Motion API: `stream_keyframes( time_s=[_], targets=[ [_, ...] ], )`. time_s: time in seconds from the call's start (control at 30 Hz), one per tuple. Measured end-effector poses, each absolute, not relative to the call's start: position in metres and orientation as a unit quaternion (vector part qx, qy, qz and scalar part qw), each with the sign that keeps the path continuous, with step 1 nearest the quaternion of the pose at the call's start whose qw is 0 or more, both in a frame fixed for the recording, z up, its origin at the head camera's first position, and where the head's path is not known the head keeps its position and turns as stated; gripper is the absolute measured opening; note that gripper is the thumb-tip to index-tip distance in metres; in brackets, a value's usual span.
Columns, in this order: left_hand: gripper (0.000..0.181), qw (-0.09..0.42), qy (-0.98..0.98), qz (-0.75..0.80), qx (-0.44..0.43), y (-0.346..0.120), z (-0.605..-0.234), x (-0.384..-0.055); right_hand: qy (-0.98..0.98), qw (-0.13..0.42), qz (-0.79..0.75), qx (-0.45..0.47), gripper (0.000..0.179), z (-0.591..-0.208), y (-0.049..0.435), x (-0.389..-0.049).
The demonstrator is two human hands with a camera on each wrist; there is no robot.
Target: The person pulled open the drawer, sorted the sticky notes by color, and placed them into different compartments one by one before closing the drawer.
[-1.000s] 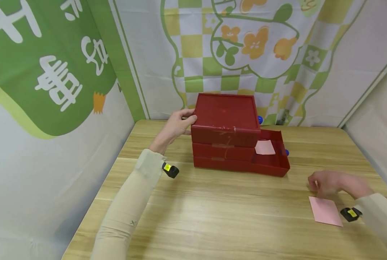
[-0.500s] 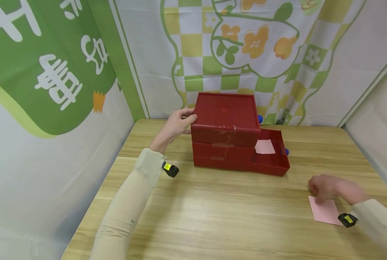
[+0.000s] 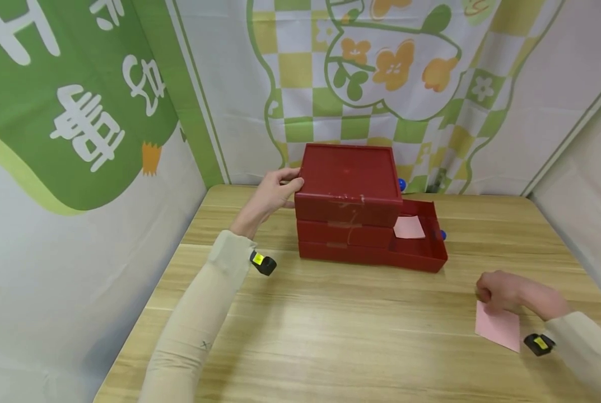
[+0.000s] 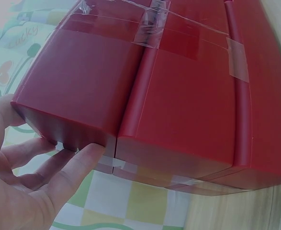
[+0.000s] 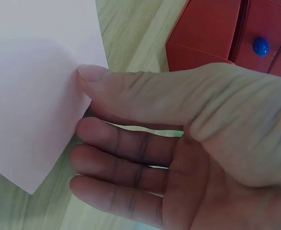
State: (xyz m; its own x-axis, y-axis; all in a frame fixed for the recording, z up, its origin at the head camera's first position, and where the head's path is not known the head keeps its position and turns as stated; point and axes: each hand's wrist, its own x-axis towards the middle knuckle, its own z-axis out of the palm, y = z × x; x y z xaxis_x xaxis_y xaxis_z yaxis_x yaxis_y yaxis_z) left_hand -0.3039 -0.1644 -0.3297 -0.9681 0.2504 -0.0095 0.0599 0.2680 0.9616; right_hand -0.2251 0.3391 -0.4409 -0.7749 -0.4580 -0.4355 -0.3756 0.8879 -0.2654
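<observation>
A red box of stacked drawers (image 3: 350, 173) stands on the table, its bottom drawer (image 3: 431, 252) pulled out to the right. In that drawer lies a pink square of paper (image 3: 409, 228). My left hand (image 3: 272, 193) rests against the box's left end, thumb at the top edge and fingers extended along the side in the left wrist view. Near the table's right side, my right hand (image 3: 502, 291) pinches the edge of a second pink square of paper (image 3: 499, 330). Thumb (image 5: 95, 79) lies on top of this paper; the index finger is mostly hidden beneath it.
Blue knobs (image 5: 261, 46) mark the drawers' right-hand ends. Clear tape (image 4: 152, 24) runs across the box's side. Behind the wooden table (image 3: 330, 336) hangs a patterned curtain (image 3: 325, 101), with fabric walls at left and right.
My right hand has come down onto the loose paper and pinched it, and the paper has turned and shifted slightly left. The left hand stays at the box.
</observation>
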Motion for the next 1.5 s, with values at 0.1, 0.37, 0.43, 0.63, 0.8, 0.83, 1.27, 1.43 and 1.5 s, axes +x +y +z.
stream_keyframes(
  time_s=[0.1, 0.37, 0.43, 0.63, 0.8, 0.83, 1.27, 1.43, 1.5],
  targets=[
    [0.051, 0.081, 0.793, 0.596, 0.096, -0.164, -0.330, -0.304, 0.939, 0.257, -0.084, -0.211, 0.023, -0.441, 0.339, -0.224],
    [0.051, 0.079, 0.795, 0.594, 0.096, -0.164, -0.330, -0.304, 0.940, 0.257, -0.098, -0.201, 0.026, -0.443, 0.341, -0.223],
    [0.050, 0.078, 0.795, 0.593, 0.097, -0.164, -0.330, -0.304, 0.939, 0.256, -0.102, -0.204, 0.028, -0.444, 0.342, -0.223],
    [0.050, 0.080, 0.796, 0.592, 0.097, -0.165, -0.331, -0.304, 0.928, 0.264, -0.135, -0.225, 0.029, -0.441, 0.345, -0.228],
    [0.051, 0.087, 0.797, 0.590, 0.094, -0.165, -0.331, -0.304, 0.909, 0.252, -0.199, -0.266, 0.026, -0.420, 0.349, -0.240],
    [0.051, 0.087, 0.797, 0.590, 0.093, -0.165, -0.331, -0.304, 0.907, 0.243, -0.205, -0.275, 0.027, -0.413, 0.348, -0.243],
    [0.050, 0.083, 0.793, 0.596, 0.096, -0.165, -0.329, -0.303, 0.931, 0.121, -0.168, -0.299, 0.030, -0.342, 0.320, -0.264],
    [0.050, 0.083, 0.793, 0.596, 0.093, -0.165, -0.329, -0.302, 0.939, 0.093, -0.140, -0.300, 0.031, -0.329, 0.308, -0.270],
    [0.050, 0.082, 0.794, 0.595, 0.093, -0.165, -0.328, -0.302, 0.942, 0.093, -0.134, -0.294, 0.030, -0.324, 0.303, -0.271]
  ],
)
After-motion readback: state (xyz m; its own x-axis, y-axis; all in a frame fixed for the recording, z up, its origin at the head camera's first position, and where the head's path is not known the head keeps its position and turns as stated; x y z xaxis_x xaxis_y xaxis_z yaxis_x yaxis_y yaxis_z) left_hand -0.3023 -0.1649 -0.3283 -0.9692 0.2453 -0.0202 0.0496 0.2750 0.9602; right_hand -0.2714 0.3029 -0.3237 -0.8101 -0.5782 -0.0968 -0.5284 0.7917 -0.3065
